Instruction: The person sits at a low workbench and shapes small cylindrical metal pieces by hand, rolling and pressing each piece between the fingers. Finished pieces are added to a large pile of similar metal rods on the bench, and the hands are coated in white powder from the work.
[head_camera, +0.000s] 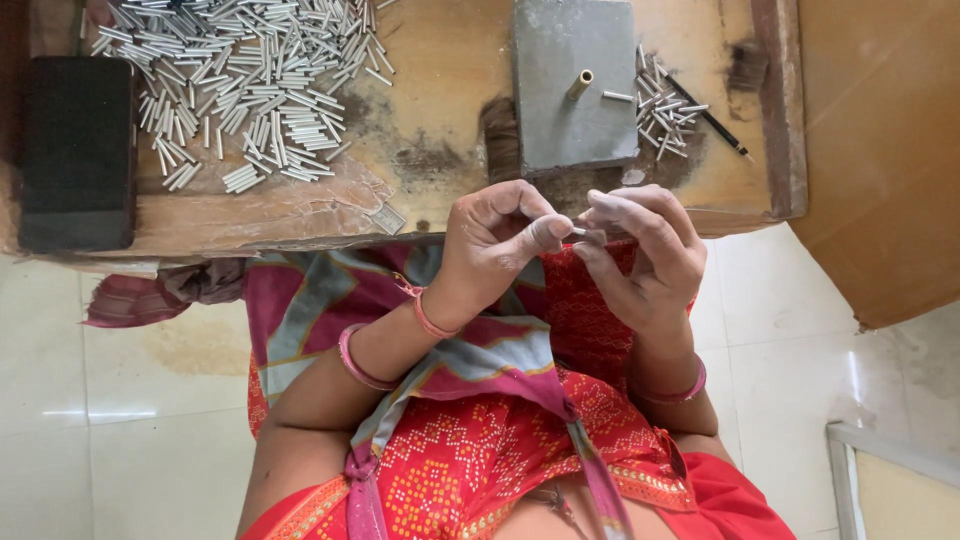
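Both hands, left hand (495, 240) and right hand (640, 250), pinch one small metal tube (582, 232) with closed fingers above the table (440, 120); a loosened pinch could drop it into the lap.

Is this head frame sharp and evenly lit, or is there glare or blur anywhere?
Head view: soft, even daylight; both hands, left hand and right hand, and the small metal tube are in focus; mild sheen on the floor tiles; metal tube pile is crisp.

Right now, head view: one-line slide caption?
Both hands, left and right, pinch a small metal tube below a grey block and tube pile.
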